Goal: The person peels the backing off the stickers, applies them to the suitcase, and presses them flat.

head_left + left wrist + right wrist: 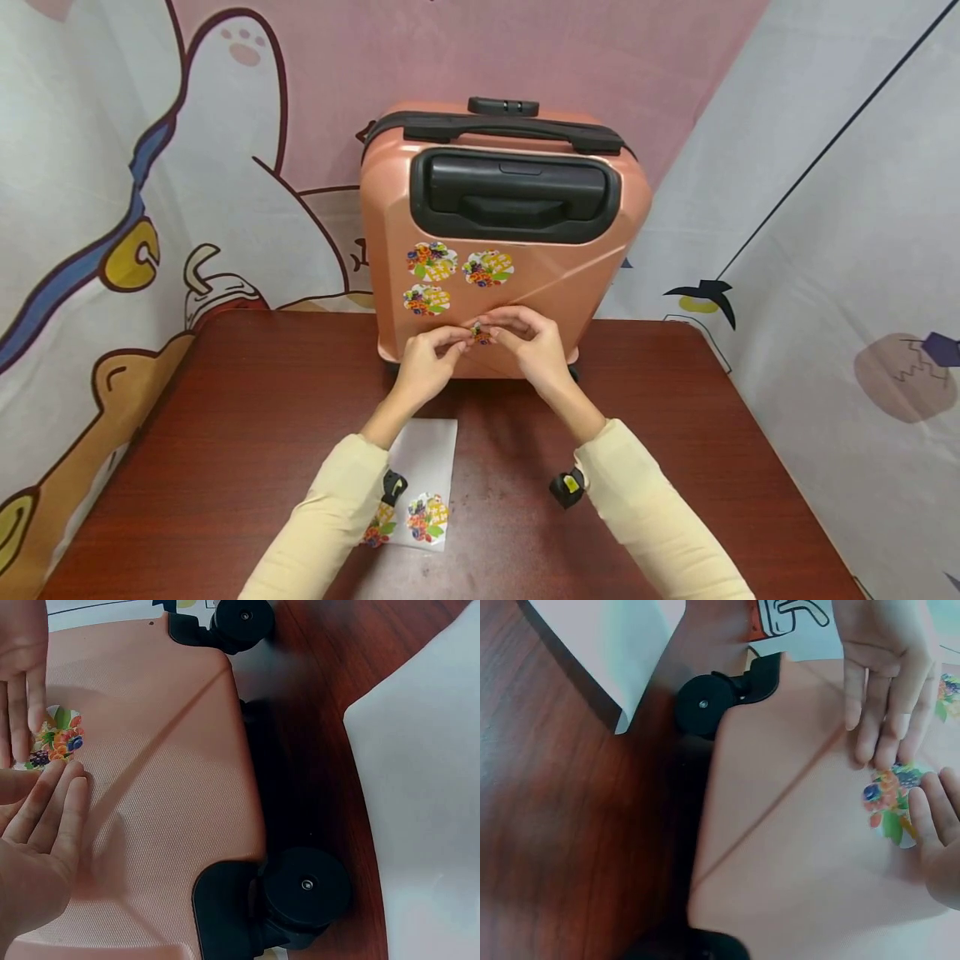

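Observation:
A salmon-pink suitcase (592,267) stands upright on the table, its front panel facing me. Low on that panel, both hands are at a round fruit-print sticker (481,335). My left hand (429,360) pinches its left edge between thumb and fingertips. From the other side, the right hand (538,346) pinches the right edge. Fingers cover part of the print, while the left wrist view shows berries and leaves on the sticker (60,739) close against the shell. Above the hands are three similar stickers on the panel: upper left (431,261), upper right (488,268) and lower left (427,300).
On the brown table (247,417) a white backing sheet (423,450) lies near me, partly under the left forearm. It bears a fruit sticker (427,518) and another one partly hidden by the sleeve. Black wheels (306,885) support the suitcase. A cartoon-printed cloth (315,100) hangs behind.

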The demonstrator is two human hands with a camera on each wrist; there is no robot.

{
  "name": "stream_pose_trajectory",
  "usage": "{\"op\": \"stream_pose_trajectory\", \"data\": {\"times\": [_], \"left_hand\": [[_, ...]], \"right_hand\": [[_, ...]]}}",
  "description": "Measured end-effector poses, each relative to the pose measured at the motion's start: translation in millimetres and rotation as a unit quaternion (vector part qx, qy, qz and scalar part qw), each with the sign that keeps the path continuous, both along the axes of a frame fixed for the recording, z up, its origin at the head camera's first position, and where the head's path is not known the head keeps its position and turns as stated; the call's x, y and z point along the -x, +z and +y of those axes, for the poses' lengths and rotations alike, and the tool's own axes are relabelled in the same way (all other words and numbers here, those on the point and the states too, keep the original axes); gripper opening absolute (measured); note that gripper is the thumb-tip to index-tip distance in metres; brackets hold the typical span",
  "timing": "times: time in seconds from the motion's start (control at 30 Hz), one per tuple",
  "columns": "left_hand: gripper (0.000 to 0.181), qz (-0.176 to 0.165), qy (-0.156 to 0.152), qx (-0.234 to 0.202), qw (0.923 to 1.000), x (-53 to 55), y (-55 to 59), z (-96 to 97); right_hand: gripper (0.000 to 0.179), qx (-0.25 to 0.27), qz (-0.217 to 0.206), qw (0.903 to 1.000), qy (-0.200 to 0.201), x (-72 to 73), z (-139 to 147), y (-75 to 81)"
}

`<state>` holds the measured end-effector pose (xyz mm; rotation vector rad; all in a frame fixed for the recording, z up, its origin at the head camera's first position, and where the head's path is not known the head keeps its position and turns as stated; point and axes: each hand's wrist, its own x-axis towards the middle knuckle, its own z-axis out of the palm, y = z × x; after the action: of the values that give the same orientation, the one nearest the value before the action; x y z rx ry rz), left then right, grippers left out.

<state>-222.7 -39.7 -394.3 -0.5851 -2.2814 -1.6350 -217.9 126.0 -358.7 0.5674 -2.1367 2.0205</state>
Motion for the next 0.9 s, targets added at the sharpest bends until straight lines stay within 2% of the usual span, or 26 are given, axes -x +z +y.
{"op": "stream_pose_trajectory", "data": {"times": [0.1,0.23,0.33,0.43,0.6,0.8,0.9], "left_hand": [[0.015,0.004,0.000,0.001,1.0000,0.0,-0.3,-0.5],[0.015,-0.004,0.000,0.001,1.0000,-0.7,0.4,-1.0],[0.015,-0.009,-0.001,0.002,1.0000,-1.2,0.6,-0.8],[0.015,-0.012,-0.004,0.002,0.9999,-1.2,0.8,-0.5],[0.015,-0.014,-0.009,-0.005,0.9998,-1.5,1.7,-1.1],[0.016,-0.010,-0.020,-0.006,0.9997,-0.8,2.3,-0.3],[0.016,-0.009,-0.022,-0.008,0.9997,-0.5,2.2,0.1]], "right_hand": [[0.020,-0.005,-0.011,0.9999,0.007,0.9,1.4,-6.9],[0.020,-0.021,-0.051,0.9985,0.006,1.4,4.2,-24.1],[0.020,-0.041,-0.081,0.9958,-0.005,1.7,5.8,-36.2],[0.020,-0.058,-0.094,0.9938,-0.017,2.1,6.6,-41.4],[0.018,-0.049,-0.084,0.9951,-0.017,2.7,5.5,-30.6],[0.020,-0.013,-0.019,0.9997,-0.001,2.2,4.0,-5.2],[0.019,0.004,-0.004,1.0000,0.004,2.1,4.8,0.2]]}}
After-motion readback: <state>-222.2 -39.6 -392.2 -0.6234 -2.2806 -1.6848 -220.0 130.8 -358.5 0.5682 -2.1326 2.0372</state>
